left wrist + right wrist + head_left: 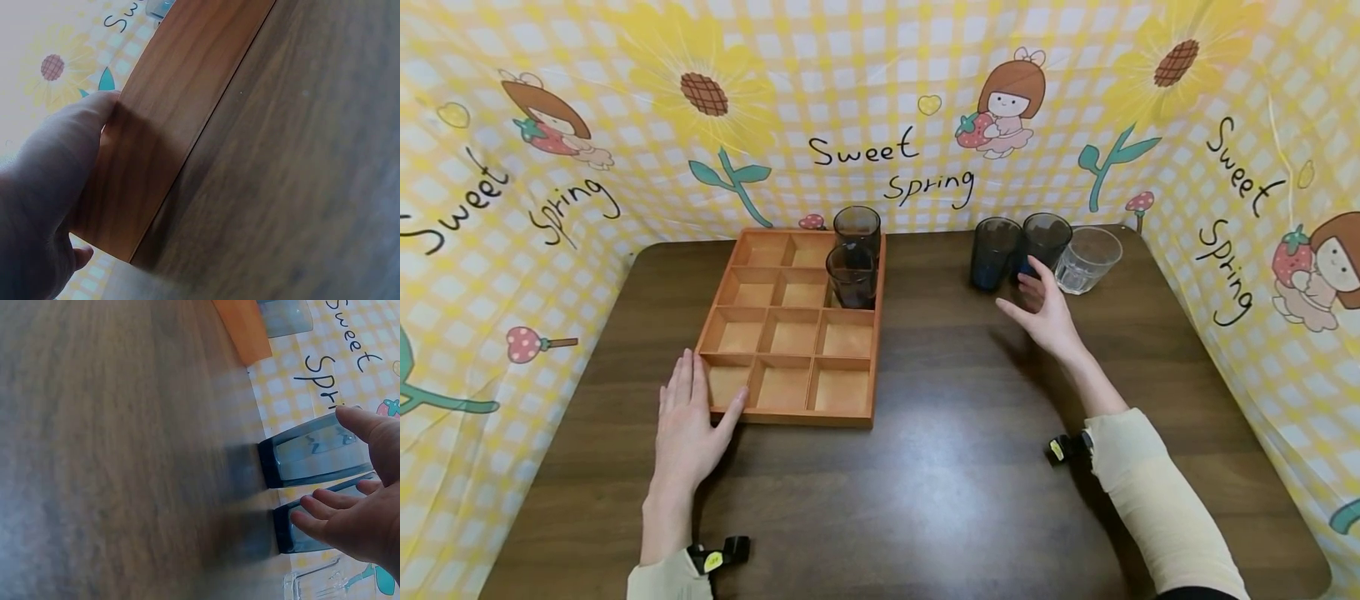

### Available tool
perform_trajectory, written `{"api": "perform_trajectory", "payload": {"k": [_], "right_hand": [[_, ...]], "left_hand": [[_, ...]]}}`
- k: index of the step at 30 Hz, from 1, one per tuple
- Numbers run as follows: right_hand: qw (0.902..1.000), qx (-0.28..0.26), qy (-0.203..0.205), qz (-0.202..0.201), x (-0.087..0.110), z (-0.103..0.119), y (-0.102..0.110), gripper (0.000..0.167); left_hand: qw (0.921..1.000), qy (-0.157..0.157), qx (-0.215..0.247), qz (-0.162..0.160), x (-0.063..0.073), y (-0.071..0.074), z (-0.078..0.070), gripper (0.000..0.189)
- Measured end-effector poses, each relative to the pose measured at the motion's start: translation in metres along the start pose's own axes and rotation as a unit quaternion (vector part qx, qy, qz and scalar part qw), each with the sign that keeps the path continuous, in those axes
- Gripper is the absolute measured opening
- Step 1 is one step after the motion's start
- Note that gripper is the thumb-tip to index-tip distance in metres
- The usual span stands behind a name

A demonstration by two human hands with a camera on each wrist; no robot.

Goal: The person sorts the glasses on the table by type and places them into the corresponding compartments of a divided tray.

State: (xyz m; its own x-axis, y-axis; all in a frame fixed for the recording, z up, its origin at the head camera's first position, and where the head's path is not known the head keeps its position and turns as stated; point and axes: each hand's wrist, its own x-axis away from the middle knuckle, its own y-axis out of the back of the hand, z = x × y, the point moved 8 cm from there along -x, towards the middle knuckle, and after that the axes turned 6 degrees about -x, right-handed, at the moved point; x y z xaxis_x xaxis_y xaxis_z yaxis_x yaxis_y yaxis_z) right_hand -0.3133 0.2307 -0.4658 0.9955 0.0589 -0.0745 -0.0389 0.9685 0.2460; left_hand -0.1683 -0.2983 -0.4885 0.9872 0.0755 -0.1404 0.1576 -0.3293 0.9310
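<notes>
My left hand [685,425] rests at the near left corner of a wooden compartment tray [874,367], its straight fingers along the left side and the thumb over the front edge. Two dark tinted glasses stand in the tray's right column: one glass [856,225] at the back, another glass [853,279] in front of it. With fingers spread and nothing held, my right hand [1048,317] is just in front of two more dark glasses, the left one [995,258] and the right one [1047,233]. A clear glass [1090,258] stands to their right.
The tray sits on a dark wooden table [925,483]. A yellow checked cloth [865,75] with printed flowers and figures hangs behind and on both sides. Each wrist wears a small black camera, one on the left [726,553] and one on the right [1066,447].
</notes>
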Motion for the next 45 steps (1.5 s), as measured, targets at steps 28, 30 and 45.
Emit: {"api": "perform_trajectory", "payload": {"k": [28, 30, 45], "right_hand": [[0.9962, 0.07, 0.034, -0.038, -0.034, -0.004, -0.019, 0.104], [0.9964, 0.066, 0.036, -0.04, -0.037, -0.004, -0.021, 0.105], [0.9954, 0.017, 0.044, -0.084, -0.065, -0.01, -0.039, 0.118]], "left_hand": [[0.9999, -0.006, 0.009, -0.009, 0.002, -0.002, 0.001, 0.099], [0.9999, -0.004, 0.01, -0.007, 0.002, -0.002, 0.001, 0.099], [1.0, 0.001, 0.0, -0.003, 0.002, 0.001, 0.001, 0.1]]}}
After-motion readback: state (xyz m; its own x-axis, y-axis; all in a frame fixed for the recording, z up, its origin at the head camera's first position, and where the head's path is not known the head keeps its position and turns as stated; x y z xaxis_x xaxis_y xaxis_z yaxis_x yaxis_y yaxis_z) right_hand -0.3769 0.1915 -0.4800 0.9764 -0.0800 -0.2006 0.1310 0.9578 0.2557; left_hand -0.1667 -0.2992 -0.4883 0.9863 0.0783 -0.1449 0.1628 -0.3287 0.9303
